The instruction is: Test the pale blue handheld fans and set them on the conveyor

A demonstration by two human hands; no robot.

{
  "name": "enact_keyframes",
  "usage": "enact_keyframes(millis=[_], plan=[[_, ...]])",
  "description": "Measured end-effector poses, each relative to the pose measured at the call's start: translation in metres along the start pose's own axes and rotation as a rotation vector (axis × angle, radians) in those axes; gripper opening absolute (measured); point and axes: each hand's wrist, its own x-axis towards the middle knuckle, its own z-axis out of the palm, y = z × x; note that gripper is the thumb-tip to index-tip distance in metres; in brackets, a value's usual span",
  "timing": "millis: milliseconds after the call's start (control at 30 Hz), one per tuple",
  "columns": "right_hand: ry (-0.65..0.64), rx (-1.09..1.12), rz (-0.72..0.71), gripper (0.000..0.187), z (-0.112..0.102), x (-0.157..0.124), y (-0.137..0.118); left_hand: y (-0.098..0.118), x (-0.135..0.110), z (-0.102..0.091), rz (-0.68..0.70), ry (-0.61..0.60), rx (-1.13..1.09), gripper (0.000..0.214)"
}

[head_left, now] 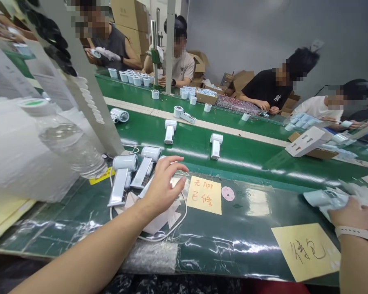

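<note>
My left hand (167, 181) is open, its fingers loosely bent and apart, just above the bench. Beneath and beside it lie pale blue, gun-shaped handheld devices (121, 179), each with a round head and a straight handle; my hand partly covers one. A white cable and torn white paper (159, 218) lie under my wrist. At the far right, my right hand (355, 216), with a white watch band, closes on a light blue device (320, 199) that has crumpled white wrapping around it. The fingertips there are blurred and partly hidden.
A tilted water bottle (64, 136) and a metal post (88, 90) stand at left. Handwritten yellow notes (204, 195) lie on the bench. Beyond runs a green conveyor (190, 149) carrying several devices. Co-workers (263, 87) sit across it among light blue cups and cartons. A white box (308, 141) is at right.
</note>
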Motion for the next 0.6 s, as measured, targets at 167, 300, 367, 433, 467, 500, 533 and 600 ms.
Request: enact_keyframes(millis=[167, 300, 367, 433, 467, 500, 533, 600], plan=[[-0.259, 0.119, -0.216, 0.036, 0.034, -0.02, -0.131, 0.003, -0.003, 0.004, 0.041, -0.024, 0.018, 0.017], [-0.501, 0.22, -0.437, 0.027, 0.092, -0.057, -0.246, 0.004, -0.006, 0.008, 0.075, -0.041, 0.02, 0.02], [-0.532, 0.211, -0.425, 0.033, 0.115, -0.078, -0.297, 0.002, -0.008, 0.012, 0.099, -0.035, 0.015, 0.022], [-0.536, 0.191, -0.388, 0.028, 0.13, -0.099, -0.343, 0.0, -0.01, 0.016, 0.121, -0.022, 0.006, 0.023], [-0.539, 0.188, -0.38, 0.026, 0.133, -0.109, -0.364, -0.001, -0.01, 0.017, 0.127, -0.012, 0.0, 0.024], [-0.549, 0.191, -0.382, 0.026, 0.136, -0.12, -0.384, -0.002, -0.01, 0.018, 0.129, -0.004, -0.007, 0.025], [-0.562, 0.199, -0.392, 0.027, 0.137, -0.13, -0.403, -0.003, -0.01, 0.019, 0.129, 0.002, -0.017, 0.025], [-0.597, 0.221, -0.419, 0.031, 0.137, -0.15, -0.436, -0.004, -0.009, 0.021, 0.122, 0.016, -0.047, 0.024]])
